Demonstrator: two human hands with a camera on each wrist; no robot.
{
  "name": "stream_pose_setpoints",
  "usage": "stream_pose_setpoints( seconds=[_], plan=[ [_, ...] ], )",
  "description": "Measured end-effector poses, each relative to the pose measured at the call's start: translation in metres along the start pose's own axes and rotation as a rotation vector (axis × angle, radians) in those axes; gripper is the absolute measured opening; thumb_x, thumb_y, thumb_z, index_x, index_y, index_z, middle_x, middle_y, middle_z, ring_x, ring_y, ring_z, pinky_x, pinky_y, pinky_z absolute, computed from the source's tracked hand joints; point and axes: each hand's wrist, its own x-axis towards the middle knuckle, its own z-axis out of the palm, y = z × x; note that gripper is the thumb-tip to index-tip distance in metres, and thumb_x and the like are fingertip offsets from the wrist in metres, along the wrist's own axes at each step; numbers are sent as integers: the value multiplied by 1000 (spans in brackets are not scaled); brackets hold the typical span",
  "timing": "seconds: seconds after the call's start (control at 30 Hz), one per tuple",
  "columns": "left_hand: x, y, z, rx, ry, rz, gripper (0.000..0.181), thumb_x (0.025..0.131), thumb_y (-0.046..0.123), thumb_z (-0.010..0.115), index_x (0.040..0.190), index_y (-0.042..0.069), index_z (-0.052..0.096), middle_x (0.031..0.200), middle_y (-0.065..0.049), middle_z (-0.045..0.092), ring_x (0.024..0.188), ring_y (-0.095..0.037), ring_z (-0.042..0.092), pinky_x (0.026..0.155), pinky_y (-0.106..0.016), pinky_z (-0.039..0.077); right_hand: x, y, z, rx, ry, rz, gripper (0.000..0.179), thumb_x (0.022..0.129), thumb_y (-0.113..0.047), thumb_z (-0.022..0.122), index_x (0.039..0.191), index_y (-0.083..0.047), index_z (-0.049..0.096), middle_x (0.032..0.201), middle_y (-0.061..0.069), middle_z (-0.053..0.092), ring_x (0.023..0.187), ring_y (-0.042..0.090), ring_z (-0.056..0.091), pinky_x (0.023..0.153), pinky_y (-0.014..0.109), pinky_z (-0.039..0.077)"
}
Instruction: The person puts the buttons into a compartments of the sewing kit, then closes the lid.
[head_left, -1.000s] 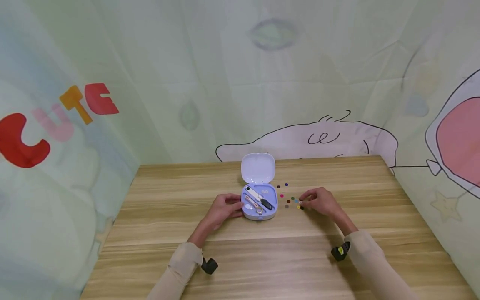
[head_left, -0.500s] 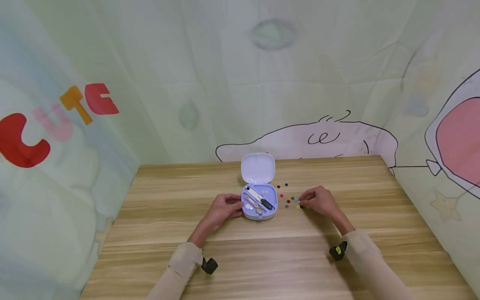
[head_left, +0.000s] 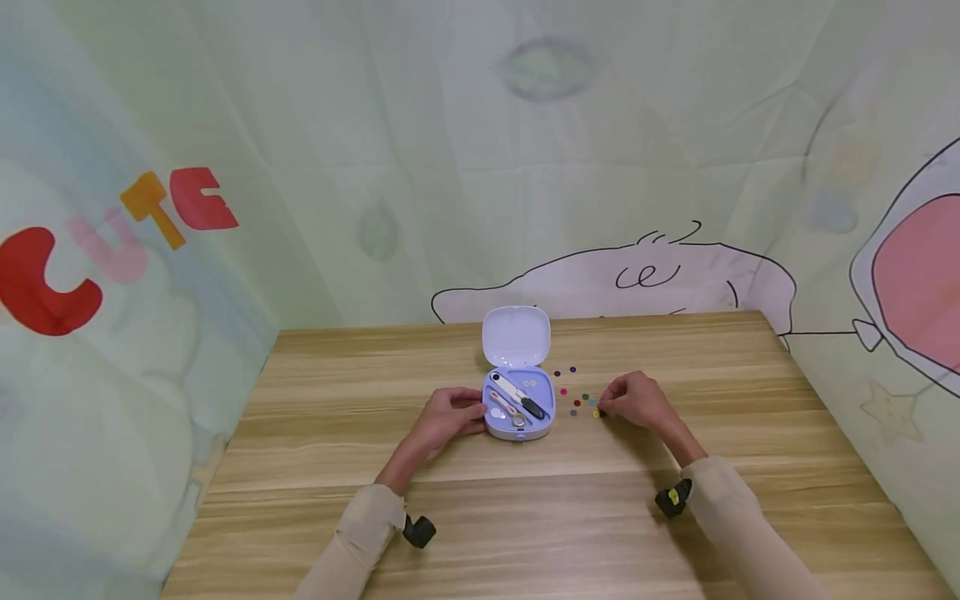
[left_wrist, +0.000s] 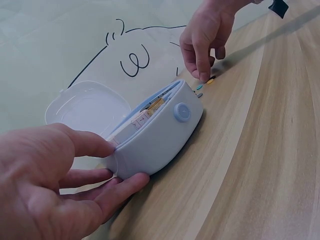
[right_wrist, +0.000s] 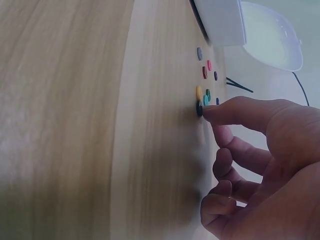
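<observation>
A light blue and white sewing box (head_left: 531,425) stands on the table with its lid (head_left: 516,336) raised. Inside lie a white tool with a black end (head_left: 517,395), a slim pink-edged tool (head_left: 502,403), a ring-like piece (head_left: 518,421) and white buttons (head_left: 529,384). My left hand (head_left: 446,421) grips the box's left side, fingertips at the rim and along the outer wall. To the right, my right hand (head_left: 636,402) has its fingers curled, thumb and fingertip on a black button (right_wrist: 199,108). Yellow (right_wrist: 199,93) and light blue (right_wrist: 205,100) buttons lie right beside it.
Several more buttons lie between box and right hand, among them pink (head_left: 564,392), dark red (head_left: 577,403), green (head_left: 586,397), grey (head_left: 573,413) and dark blue (head_left: 573,369). A printed curtain (head_left: 360,242) surrounds the wooden table (head_left: 570,525) at the back and sides.
My right hand has shifted slightly left, and its fingertips have come down from beside the light blue button to the black one. The left hand and the box have kept their place.
</observation>
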Motion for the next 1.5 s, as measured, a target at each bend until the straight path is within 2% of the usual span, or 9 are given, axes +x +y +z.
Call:
stream_pose_setpoints(
  seconds=[0.33, 0.53, 0.83, 1.03, 1.5],
  plan=[
    [-1, 2, 0, 10, 8, -9, 34, 101, -4, 64, 133, -13, 59, 125, -27, 61, 102, -25, 68, 90, -38, 63, 4, -7, 2, 38, -37, -3, 7, 92, -12, 74, 89, -5, 75, 83, 4, 67, 77, 19, 55, 65, 29, 45],
    [-1, 1, -1, 14, -5, -3, 34, 101, -3, 64, 133, -13, 58, 126, -27, 60, 103, -26, 68, 93, -41, 62, 6, -20, 0, 117, -51, -33, 12, 93, -14, 74, 92, -2, 75, 86, 5, 66, 79, 21, 53, 67, 30, 45],
    [0, 1, 0, 20, 2, -5, 34, 101, -3, 64, 133, -13, 59, 126, -27, 61, 103, -26, 68, 92, -40, 63, 14, -37, 0, 156, -78, -53, 17, 96, -19, 73, 96, -2, 76, 95, 6, 68, 92, 23, 55, 79, 33, 47],
    [1, 0, 0, 13, 8, -1, 33, 101, -4, 64, 132, -13, 59, 125, -26, 61, 102, -25, 68, 91, -39, 63, 15, -55, 1, 188, -90, -47, 17, 96, -19, 71, 96, -3, 76, 101, 7, 72, 96, 25, 56, 82, 35, 48],
    [2, -1, 0, 3, -3, 7, 33, 100, -4, 64, 131, -14, 59, 123, -27, 62, 101, -24, 68, 91, -39, 63, 18, -78, 7, 170, -100, -27, 19, 97, -24, 73, 103, -6, 76, 103, 9, 68, 98, 27, 55, 83, 37, 48]
  ],
)
